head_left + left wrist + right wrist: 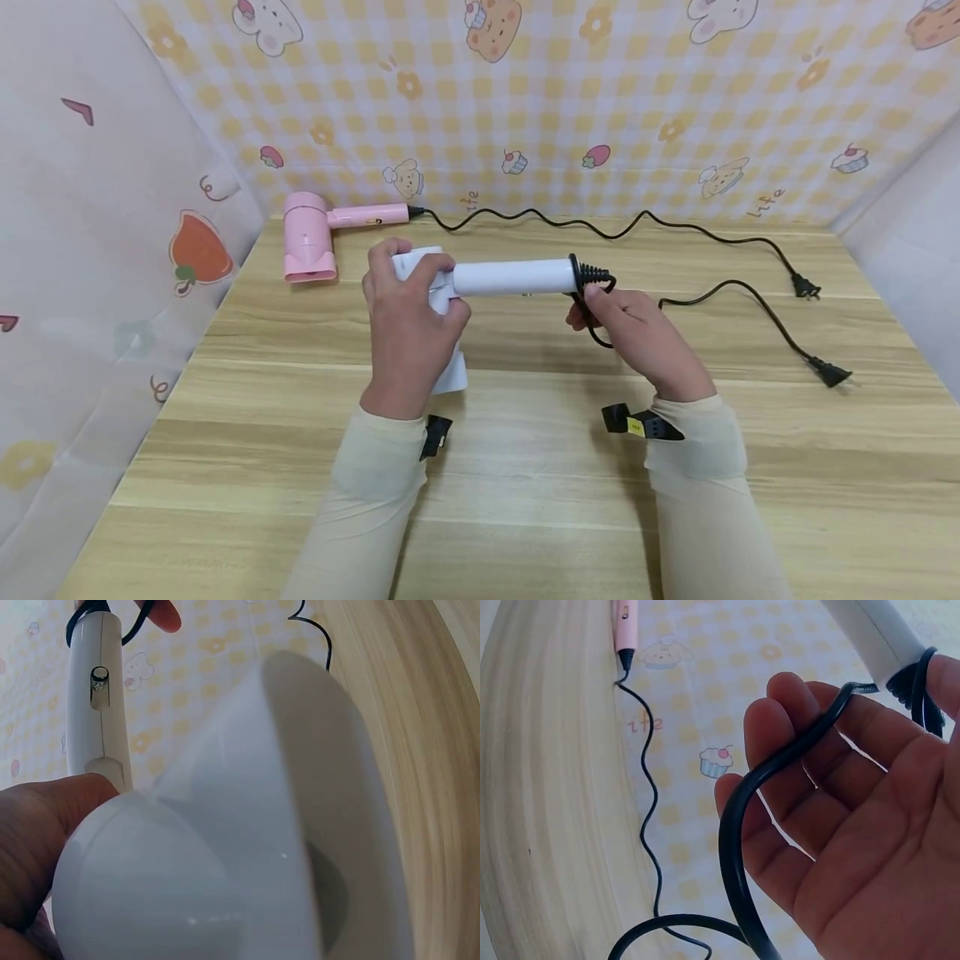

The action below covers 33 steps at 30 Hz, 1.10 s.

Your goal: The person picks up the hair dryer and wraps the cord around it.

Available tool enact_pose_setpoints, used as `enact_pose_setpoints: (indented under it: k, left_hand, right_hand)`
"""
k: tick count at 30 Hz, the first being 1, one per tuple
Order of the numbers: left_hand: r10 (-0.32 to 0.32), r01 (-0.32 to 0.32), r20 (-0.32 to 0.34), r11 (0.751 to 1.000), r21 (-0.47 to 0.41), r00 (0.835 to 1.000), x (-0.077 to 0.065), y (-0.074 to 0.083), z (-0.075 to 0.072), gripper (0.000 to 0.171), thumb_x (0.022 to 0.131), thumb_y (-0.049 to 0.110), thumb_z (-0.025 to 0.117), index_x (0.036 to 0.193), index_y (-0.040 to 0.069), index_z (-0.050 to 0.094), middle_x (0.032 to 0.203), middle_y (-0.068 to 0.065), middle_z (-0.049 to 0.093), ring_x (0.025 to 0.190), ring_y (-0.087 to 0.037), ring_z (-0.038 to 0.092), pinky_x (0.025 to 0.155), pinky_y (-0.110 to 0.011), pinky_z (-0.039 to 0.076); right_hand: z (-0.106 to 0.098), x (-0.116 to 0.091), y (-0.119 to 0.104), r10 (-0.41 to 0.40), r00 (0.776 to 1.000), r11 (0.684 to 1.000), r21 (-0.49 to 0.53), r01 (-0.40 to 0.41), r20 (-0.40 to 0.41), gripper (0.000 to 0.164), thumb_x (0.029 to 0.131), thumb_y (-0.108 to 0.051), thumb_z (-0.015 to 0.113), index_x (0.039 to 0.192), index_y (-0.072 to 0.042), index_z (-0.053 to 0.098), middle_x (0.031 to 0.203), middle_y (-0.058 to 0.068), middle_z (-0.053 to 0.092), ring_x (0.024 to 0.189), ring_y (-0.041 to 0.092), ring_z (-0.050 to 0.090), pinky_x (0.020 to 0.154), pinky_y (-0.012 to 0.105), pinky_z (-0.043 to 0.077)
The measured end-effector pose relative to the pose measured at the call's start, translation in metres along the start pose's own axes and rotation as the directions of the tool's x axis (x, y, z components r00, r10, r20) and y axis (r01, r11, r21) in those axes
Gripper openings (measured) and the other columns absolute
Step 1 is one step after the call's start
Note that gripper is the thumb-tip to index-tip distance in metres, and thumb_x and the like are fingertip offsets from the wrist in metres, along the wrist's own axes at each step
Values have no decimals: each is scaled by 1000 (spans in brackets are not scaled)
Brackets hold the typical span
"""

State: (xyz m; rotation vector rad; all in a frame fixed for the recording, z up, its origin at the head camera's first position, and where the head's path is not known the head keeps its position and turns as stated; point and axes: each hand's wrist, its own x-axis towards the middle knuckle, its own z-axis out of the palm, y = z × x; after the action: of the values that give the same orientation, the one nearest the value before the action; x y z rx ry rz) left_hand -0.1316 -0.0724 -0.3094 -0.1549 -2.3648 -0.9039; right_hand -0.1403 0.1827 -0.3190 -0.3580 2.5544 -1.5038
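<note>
My left hand (408,337) grips a white hair dryer (513,277) by its head, with the handle pointing right. In the left wrist view, the dryer's wide nozzle (225,757) fills much of the frame, and a small switch (99,679) shows on the handle. At the handle's end, my right hand (648,337) pinches the black cord (739,840), which loops around the handle there. The cord also runs across the right fingers, which are loosely bent in the right wrist view. From there it trails right to a black plug (828,372) on the table.
A pink hair dryer (309,237) lies at the back left of the wooden table (510,508). Its wavy black cord (570,222) stretches along the back edge to another plug (806,287). A yellow checked cloth (555,108) hangs behind the table.
</note>
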Motion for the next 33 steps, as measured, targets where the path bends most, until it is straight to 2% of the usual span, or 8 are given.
enact_pose_setpoints:
  k: [5, 8, 10, 13, 16, 22, 25, 33]
  left_hand:
    - [-1, 1, -14, 1000, 9, 1000, 0, 2, 0, 32, 65, 5, 70, 95, 15, 68, 121, -13, 37, 106, -35, 37, 89, -43, 33]
    - [1, -1, -18, 1000, 15, 1000, -1, 4, 0, 32, 65, 5, 70, 96, 15, 68, 121, -13, 37, 106, -35, 37, 89, -43, 33]
    - [5, -5, -22, 1000, 18, 1000, -1, 4, 0, 32, 65, 5, 70, 96, 14, 67, 121, -14, 36, 107, -36, 37, 89, -43, 33]
    - [13, -12, -30, 1000, 21, 999, -2, 4, 1, 32, 66, 5, 70, 96, 14, 67, 121, -14, 37, 108, -36, 36, 90, -44, 32]
    - [16, -15, -34, 1000, 22, 999, -2, 4, 1, 32, 65, 4, 69, 96, 14, 68, 121, -14, 37, 108, -37, 36, 91, -44, 32]
    - [13, -12, -29, 999, 29, 999, -2, 4, 2, 32, 66, 5, 69, 96, 14, 68, 121, -13, 37, 108, -36, 35, 91, -43, 33]
    - [12, -11, -22, 999, 41, 1000, -2, 4, 3, 32, 66, 4, 69, 97, 14, 68, 121, -14, 37, 109, -36, 35, 91, -43, 33]
    - [-1, 0, 6, 997, 79, 1000, -3, 2, 5, 34, 67, 4, 70, 99, 14, 67, 121, -14, 36, 110, -37, 34, 89, -45, 36]
  right_hand:
    - [2, 1, -2, -4, 1000, 1000, 11, 4, 16, 61, 93, -54, 31, 96, -6, 69, 90, 7, 65, 90, 19, 59, 82, 40, 35]
    - [3, 0, -3, 10, 1000, 1000, 12, -10, 20, 60, 93, -56, 30, 104, -10, 68, 89, 6, 64, 90, 18, 57, 75, 36, 35]
    - [3, 0, -6, 24, 1000, 1000, 4, -25, 17, 60, 92, -58, 31, 101, -13, 69, 86, 5, 65, 86, 16, 54, 70, 33, 34]
    - [3, -1, -10, 47, 999, 998, -39, -47, 0, 61, 90, -61, 31, 89, -14, 71, 83, 3, 65, 75, 17, 45, 59, 31, 31]
    - [3, -3, -13, 69, 998, 996, -64, -70, -11, 63, 88, -63, 33, 78, -11, 70, 79, 4, 64, 64, 21, 34, 52, 32, 27]
    - [2, -6, -18, 130, 990, 990, -57, -133, -58, 61, 86, -63, 38, 83, -13, 72, 71, 6, 64, 65, 20, 43, 53, 31, 31]
    - [2, -7, -21, 148, 985, 981, -113, -158, -92, 59, 86, -63, 39, 81, -15, 72, 68, 4, 66, 64, 21, 47, 54, 31, 35]
    - [5, -6, -24, 91, 980, 955, -265, -136, -176, 57, 88, -59, 39, 67, -15, 68, 54, 3, 58, 60, 19, 54, 54, 32, 38]
